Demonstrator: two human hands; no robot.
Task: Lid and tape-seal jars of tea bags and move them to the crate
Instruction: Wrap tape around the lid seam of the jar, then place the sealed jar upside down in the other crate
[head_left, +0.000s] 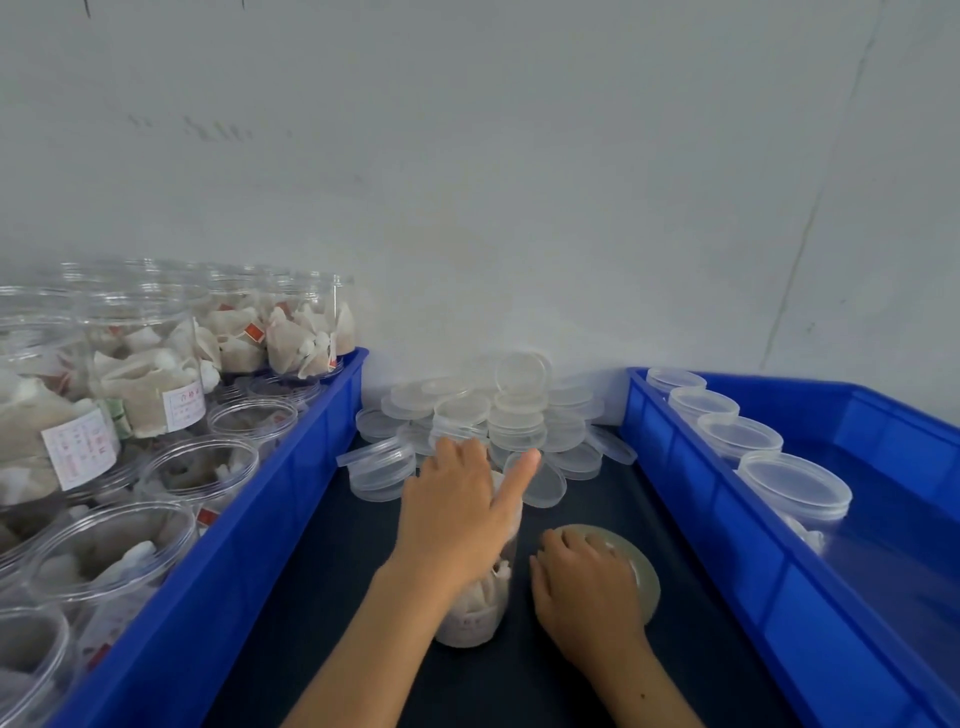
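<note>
Left hand (457, 514), fingers spread flat, presses atop jar (475, 608) at lower-center frame w/ right hand (587, 587) curled on tape roll (636, 558) beside it; push lid evenly till seated, then tape seam.

Bare forearms (363, 639), no sleeves visible.
</note>
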